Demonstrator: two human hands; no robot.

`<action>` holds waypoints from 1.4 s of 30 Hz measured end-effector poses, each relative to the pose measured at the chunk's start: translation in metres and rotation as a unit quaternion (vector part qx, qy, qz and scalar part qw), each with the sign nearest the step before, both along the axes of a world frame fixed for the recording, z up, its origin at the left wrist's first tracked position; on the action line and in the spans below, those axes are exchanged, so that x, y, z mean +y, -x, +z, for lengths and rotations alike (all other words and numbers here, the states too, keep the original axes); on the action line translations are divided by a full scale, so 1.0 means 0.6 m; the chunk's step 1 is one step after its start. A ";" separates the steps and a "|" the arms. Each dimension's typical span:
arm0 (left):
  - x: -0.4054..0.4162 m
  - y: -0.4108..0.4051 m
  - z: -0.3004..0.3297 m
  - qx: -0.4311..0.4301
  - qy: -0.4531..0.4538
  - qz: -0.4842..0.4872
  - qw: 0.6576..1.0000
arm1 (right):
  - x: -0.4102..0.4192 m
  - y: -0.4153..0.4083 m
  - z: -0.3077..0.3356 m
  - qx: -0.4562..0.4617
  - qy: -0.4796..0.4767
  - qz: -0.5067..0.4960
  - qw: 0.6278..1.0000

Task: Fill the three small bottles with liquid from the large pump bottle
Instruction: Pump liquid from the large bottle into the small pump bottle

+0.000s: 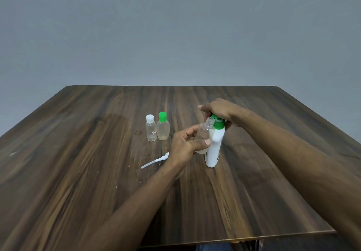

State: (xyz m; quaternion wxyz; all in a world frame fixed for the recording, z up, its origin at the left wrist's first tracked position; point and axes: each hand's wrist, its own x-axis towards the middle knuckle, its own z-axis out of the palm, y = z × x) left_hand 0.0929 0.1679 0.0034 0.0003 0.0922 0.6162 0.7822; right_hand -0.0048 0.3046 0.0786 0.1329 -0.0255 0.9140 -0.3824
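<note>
1. two of the three small bottles stood capped and side by side on the wooden table (78,153), to the left of the hands: a clear bottle with a white cap (150,128) and, touching or nearly touching it, a bottle with a green cap (163,126).
2. the green-capped one looked filled with a pale yellowish liquid almost to its shoulder. the white-capped one was see-through, and its level could not be told for sure; being capped, it was probably done.
3. the third small bottle (205,133) was uncapped and held tilted in the left hand (185,145), fingers and thumb curled round its lower body, its open neck up against the green pump head (217,122) of the large pump bottle (214,149).
4. the large pump bottle stood upright on the table, just right of centre, its white body touching the held bottle.
5. the right hand (218,110) lay over the pump head, fingers curled down around it, as if pressing or about to press.
6. the held bottle seemed to have only a little pale liquid at its bottom, mostly hidden by the fingers, so this fill looked early.
7. a white spray top with its dip tube (155,160) lay on the table near the left wrist, likely the closure for the third bottle.
8. left to do, by this reckoning: finish pumping and refit that top.
</note>
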 end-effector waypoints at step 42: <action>0.000 -0.001 0.001 -0.012 0.006 0.001 1.000 | 0.004 0.005 0.003 -0.015 0.021 0.023 0.999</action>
